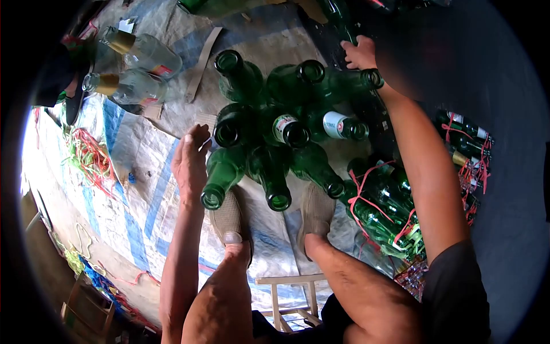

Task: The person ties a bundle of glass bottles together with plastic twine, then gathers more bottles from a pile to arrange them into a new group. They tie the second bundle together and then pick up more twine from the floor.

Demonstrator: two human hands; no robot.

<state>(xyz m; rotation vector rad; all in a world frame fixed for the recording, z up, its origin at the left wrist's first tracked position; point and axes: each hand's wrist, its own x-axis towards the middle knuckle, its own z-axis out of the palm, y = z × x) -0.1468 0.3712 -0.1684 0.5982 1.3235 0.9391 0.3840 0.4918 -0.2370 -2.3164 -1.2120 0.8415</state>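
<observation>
Several green glass bottles (243, 80) stand upright in a tight cluster before me, mouths toward the camera. Two in the middle row carry labels, one a pale blue and white label (333, 124). My left hand (191, 157) is at the cluster's left side, its fingers loosely bent and nothing in them, fingertips close to the nearest bottle (229, 129). At the upper right, my right hand (361, 53) reaches past the cluster, its fingers closed around the narrow end of another green bottle (337, 16).
Bundles of green bottles (378, 198) tied with pink string lie at right, with more bundles (467, 135) beyond. Clear bottles (143, 51) lie at upper left. String (89, 157) is heaped on the sheeting (146, 152). A wooden stool (292, 281) is below.
</observation>
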